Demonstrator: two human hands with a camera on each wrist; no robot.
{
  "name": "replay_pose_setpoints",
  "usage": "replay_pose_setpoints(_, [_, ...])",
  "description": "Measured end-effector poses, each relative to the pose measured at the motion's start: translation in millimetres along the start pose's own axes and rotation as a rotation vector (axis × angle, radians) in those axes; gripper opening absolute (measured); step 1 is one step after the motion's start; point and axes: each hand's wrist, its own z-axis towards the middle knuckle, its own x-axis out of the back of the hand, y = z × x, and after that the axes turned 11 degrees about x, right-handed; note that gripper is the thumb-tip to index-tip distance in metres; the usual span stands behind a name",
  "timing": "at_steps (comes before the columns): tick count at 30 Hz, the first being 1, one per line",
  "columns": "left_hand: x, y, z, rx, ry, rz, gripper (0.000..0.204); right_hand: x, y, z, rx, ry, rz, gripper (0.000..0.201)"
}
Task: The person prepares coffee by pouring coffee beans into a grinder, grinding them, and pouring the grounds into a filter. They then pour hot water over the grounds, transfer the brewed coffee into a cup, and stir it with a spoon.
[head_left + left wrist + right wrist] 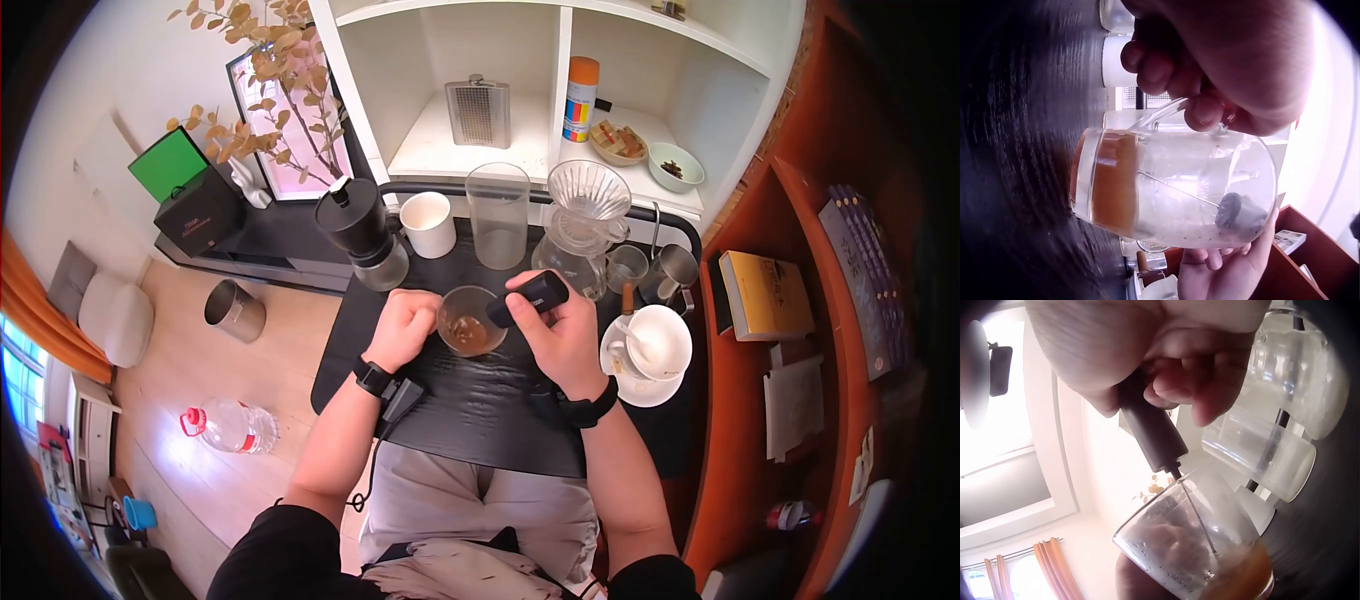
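My left hand [405, 328] grips the handle of a clear glass mug [1175, 215], which stands upright on the black table with brown liquid [1115, 181] in its bottom. A black handheld milk frother [1154, 434] is held in my right hand [568, 345], tilted over the mug's rim. Its thin metal shaft [1196, 509] slants down inside the glass and, in the left wrist view, reaches the liquid's surface. Droplets cling to the inner wall of the mug.
Behind the mug stand a black coffee grinder [355, 225], white cup [428, 225], tall glass [498, 215] and ribbed glass dripper [588, 195] on its server. A white cup on a saucer [645, 392] sits at the right, near a metal cup [672, 272].
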Motion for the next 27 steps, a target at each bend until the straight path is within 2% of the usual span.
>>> replay_pose_setpoints(2, [0.3, 0.3, 0.9, 0.005, -0.011, 0.004, 0.028, 1.9, 0.6, -1.4, 0.069, -0.042, -0.069, 0.016])
replay_pose_setpoints(5, [0.7, 1.8, 0.5, -0.013, -0.024, 0.001, 0.027, 4.0, -1.8, 2.2, 0.027, 0.029, -0.06, 0.018])
replay_pose_setpoints(9, [0.1, 5.3, 0.7, -0.047, -0.002, -0.008, 0.027, 7.5, -5.6, 1.7, 0.041, -0.086, -0.109, 0.018])
replay_pose_setpoints(10, [0.4, 5.4, 0.2, -0.042, -0.002, -0.006, 0.027, 8.4, -4.3, 1.7, 0.036, -0.062, -0.151, 0.018])
replay_pose_setpoints(13, [2.7, 5.3, 0.2, 0.007, -0.02, 0.019, 0.021, 1.1, -5.7, 3.0, 0.067, 0.028, -0.014, 0.019])
replay_pose_setpoints(17, [1.8, 6.1, 0.7, -0.013, -0.02, 0.004, 0.023, 3.4, -12.5, -0.7, 0.058, -0.118, -0.162, 0.019])
replay_pose_setpoints(21, [3.5, 6.8, 1.1, -0.018, -0.019, 0.026, 0.026, 0.6, -12.9, 1.3, 0.071, -0.066, -0.092, 0.019])
replay_pose_setpoints(23, [3.8, 7.7, 0.5, -0.005, -0.013, 0.042, 0.026, 1.0, -10.7, -1.0, 0.059, -0.102, -0.099, 0.02])
replay_pose_setpoints(25, [3.2, 7.9, 0.3, 0.016, -0.006, 0.035, 0.027, -0.8, -11.0, -1.1, 0.059, -0.028, -0.094, 0.02])
replay_pose_setpoints(27, [2.1, 5.3, 0.8, 0.002, 0.007, 0.042, 0.027, 0.2, -12.0, -0.3, 0.07, -0.069, -0.076, 0.02])
